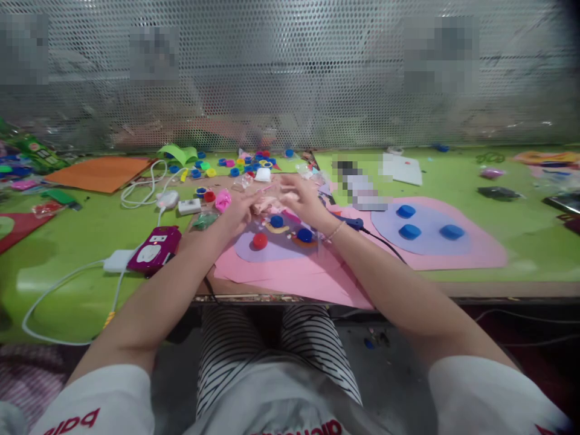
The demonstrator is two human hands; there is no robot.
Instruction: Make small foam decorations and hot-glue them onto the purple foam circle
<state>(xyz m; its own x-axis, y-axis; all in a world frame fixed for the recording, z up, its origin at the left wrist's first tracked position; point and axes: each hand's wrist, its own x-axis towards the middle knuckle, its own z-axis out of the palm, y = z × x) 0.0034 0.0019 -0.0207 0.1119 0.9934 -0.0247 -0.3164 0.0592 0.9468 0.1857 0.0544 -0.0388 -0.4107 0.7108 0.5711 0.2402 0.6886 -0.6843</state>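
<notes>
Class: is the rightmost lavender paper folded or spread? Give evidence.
Spread: the lavender paper shows a broad rounded outline, and three blue caps sit on it.

The green tabletop point(453, 172) bore a brown board point(222, 183) at its centre and pink paper point(308, 287) towards 6 o'clock; a purple device point(156, 249) lay at 8, a red sheet point(22, 232) at 9, an orange sheet point(97, 174) at 10, a white card point(401, 172) at 2.

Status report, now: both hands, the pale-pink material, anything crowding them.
Left hand and right hand at crumpled pale-pink material; grip unclear. Red cap, two blue caps close by, nearer the body.
</notes>
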